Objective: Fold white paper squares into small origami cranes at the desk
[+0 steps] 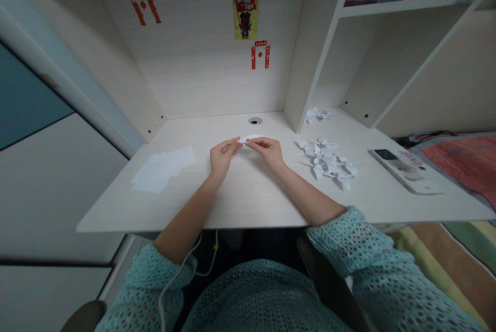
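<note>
White paper [251,137] is up in front of you, just above the far middle of the tabletop [248,203], held between both hands. Your left grip [225,155] pinches its left end, and your right grip [271,150] pinches the right side; together they cover so much of it that you cannot make out its folds. Beyond your right grip, an upright panel [323,32] rises from the tabletop. On your left, overlapping loose sheets [163,169] lie flat, apart from your left grip. Folded paper pieces [327,160] lie heaped on your right, near your right forearm [310,192]. Farther right rests a phone [406,171], camera side up. A smaller cluster [318,114] of pieces sits behind the heap, beside the panel's foot. Just beyond your hands is a round cable hole [255,121].
</note>
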{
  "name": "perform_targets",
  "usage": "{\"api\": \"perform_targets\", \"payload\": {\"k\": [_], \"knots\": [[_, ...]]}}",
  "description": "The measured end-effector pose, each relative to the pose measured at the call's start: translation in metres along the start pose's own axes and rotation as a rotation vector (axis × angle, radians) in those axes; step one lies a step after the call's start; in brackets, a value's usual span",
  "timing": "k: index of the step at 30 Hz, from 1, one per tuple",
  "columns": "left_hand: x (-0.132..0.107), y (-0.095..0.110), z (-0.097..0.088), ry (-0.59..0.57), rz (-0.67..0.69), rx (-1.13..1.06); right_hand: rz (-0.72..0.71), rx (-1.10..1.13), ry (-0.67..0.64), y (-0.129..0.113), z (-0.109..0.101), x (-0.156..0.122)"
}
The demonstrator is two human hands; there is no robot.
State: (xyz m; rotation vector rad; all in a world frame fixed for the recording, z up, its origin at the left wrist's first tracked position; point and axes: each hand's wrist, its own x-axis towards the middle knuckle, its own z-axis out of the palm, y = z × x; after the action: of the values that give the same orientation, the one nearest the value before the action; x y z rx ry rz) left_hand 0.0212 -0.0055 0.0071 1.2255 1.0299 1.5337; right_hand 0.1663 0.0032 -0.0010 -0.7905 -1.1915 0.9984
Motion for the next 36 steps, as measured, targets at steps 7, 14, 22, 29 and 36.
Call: {"api": "perform_targets", "payload": {"k": [7, 14, 22, 29, 36], "knots": [[0.0002, 0.0014, -0.0006, -0.050, -0.085, -0.065, -0.047, -0.040, 0.001, -0.0007, -0.0024, 0.0006], [-0.0001, -0.0003, -0.0010, -0.072, -0.074, -0.059, -0.035, -0.004, 0.014, 0.0002, -0.0027, 0.0002], [-0.0004, -0.0009, -0.0001, -0.067, -0.085, -0.092, 0.031, 0.037, 0.027, 0.0003, -0.0016, 0.0001], [-0.0030, 0.0033, 0.0025, -0.036, -0.044, -0.061, 0.065, 0.081, 0.046, 0.0023, -0.0016, 0.0010], [-0.0043, 0.0021, 0.0044, -0.031, -0.015, -0.065, 0.075, 0.079, 0.067, 0.0011, -0.0005, 0.0013]]}}
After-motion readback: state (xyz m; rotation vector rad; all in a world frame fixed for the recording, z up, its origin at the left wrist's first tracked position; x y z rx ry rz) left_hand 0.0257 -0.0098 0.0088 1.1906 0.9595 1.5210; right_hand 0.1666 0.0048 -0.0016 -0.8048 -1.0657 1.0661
